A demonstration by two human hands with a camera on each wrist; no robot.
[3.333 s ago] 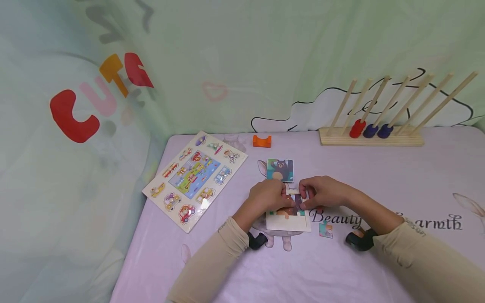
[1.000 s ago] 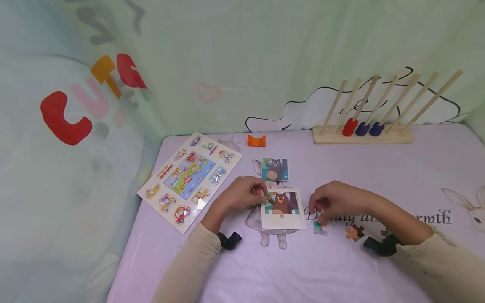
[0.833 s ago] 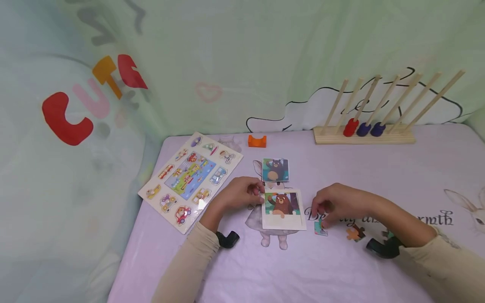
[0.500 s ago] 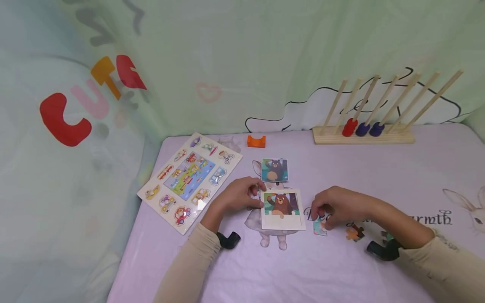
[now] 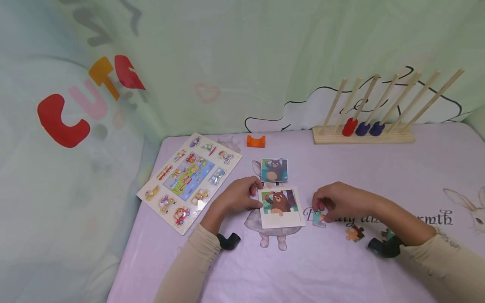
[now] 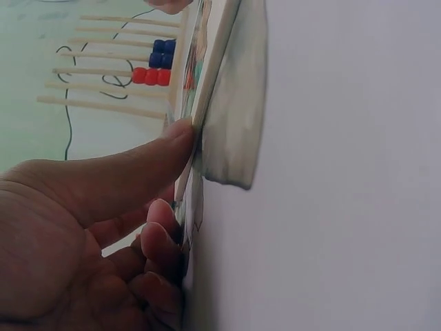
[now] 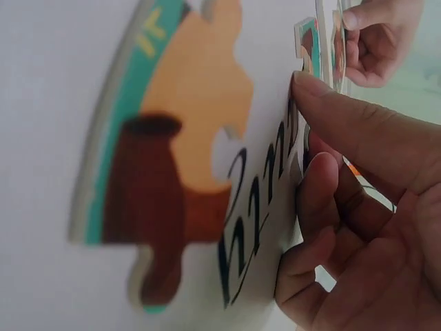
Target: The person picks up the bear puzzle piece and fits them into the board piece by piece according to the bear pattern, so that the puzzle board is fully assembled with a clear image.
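Puzzle piece (image 5: 319, 219), teal with a little orange, sits at the right side of the puzzle tray (image 5: 282, 221), apart from it, at the fingertips of the right hand (image 5: 341, 203). That hand is narrow, pinching the piece between thumb and index finger, with the other fingers curled in toward the palm; whether the piece touches the desk (image 5: 288, 273) cannot be told. The left hand (image 5: 240, 195) holds the puzzle tray near its upper left corner, the thumb against the left edge and the index finger by the corner. Set into the upper part of the tray is a brown bear picture (image 5: 280, 201) with a knob poking down from its lower edge, and the pale base shows below it. Just beyond the tray lies a square bear card (image 5: 274, 170). Right of the pinched piece, an orange and brown piece (image 5: 354, 232) lies flat, and near the right wrist is a green piece (image 5: 386, 234), partly hidden. Farther left, a vehicle board (image 5: 189, 183) lies at a slant. Toward the back are an orange block (image 5: 256, 142) and a wooden stand (image 5: 363, 138) with upright pegs, three of them carrying red or dark blue rings (image 5: 363, 129) near the base.
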